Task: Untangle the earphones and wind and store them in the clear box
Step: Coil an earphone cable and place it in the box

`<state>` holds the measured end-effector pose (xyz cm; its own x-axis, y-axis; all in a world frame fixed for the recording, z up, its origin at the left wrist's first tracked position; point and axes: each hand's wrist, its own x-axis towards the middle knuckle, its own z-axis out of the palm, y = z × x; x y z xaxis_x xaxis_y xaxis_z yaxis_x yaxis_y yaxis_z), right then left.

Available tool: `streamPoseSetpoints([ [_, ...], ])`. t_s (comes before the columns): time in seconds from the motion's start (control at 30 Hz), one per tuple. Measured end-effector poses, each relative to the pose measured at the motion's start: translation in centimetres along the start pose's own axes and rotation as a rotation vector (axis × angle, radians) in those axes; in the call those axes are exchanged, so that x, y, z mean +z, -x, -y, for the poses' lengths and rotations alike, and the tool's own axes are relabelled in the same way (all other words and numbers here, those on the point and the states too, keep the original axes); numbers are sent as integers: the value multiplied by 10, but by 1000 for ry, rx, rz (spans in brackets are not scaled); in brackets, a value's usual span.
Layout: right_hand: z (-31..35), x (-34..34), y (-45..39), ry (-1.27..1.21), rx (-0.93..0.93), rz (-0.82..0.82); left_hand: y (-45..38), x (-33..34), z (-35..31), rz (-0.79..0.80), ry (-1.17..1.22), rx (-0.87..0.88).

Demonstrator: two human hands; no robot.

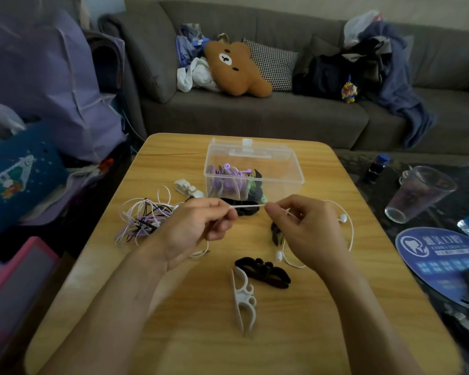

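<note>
keeping the white earphone cord taut over the tabletop, just short of the clear box, works best while left hand and right hand fingers pinch its ends, easing loops free.

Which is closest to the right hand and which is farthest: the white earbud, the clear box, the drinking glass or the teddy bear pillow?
From the right hand:
1. White earbud, just beside it on the right.
2. Clear box, behind the hand on the table.
3. Drinking glass, off the table to the right.
4. Teddy bear pillow, back on the sofa.
</note>
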<state>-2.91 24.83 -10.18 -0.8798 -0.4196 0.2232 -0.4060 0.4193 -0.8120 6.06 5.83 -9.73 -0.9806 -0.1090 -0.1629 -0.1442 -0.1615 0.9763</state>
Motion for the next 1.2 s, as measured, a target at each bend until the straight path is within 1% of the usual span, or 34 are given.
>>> streamPoseSetpoints([
  [0.13,4,12,3,18,-20,14,5,-6,-5,163,190,36],
  [0.17,6,15,4,21,-29,24,5,-7,-6,170,242,40],
  [0.2,8,17,5,32,-43,37,4,-6,-6,148,309,50],
  [0.27,10,26,9,83,-96,79,0,-2,-4,35,465,81],
  [0.33,14,40,17,148,-180,132,-4,1,0,-100,501,120],
  [0.4,18,56,26,233,-264,180,-8,4,3,-206,436,144],
  [0.5,23,72,38,262,-341,221,-10,3,6,-307,225,226],
  [0.6,29,72,41,265,-405,209,-7,2,7,-292,43,306],
  [0.67,34,63,37,244,-421,137,-6,3,8,-265,-120,298],
  [0.7,37,58,35,216,-410,79,-5,4,9,-241,-178,284],
  [0.77,41,48,32,74,-312,-6,-4,8,7,-192,-206,241],
  [0.83,43,41,30,-100,-218,-29,-3,13,4,-134,-192,215],
  [0.87,44,38,30,-145,-196,-35,-2,15,3,-104,-214,209],
  [0.93,41,32,27,-152,-159,-52,0,19,1,-51,-262,179],
  [1.03,33,23,20,-120,-90,-63,1,13,0,-34,-231,71],
  [1.1,30,20,17,-116,-61,-53,1,7,-3,8,-162,17],
  [1.13,29,20,16,-125,-51,-47,1,5,-6,27,-76,14],
  [1.2,28,23,14,-142,-28,-23,2,3,-11,45,227,-1],
])
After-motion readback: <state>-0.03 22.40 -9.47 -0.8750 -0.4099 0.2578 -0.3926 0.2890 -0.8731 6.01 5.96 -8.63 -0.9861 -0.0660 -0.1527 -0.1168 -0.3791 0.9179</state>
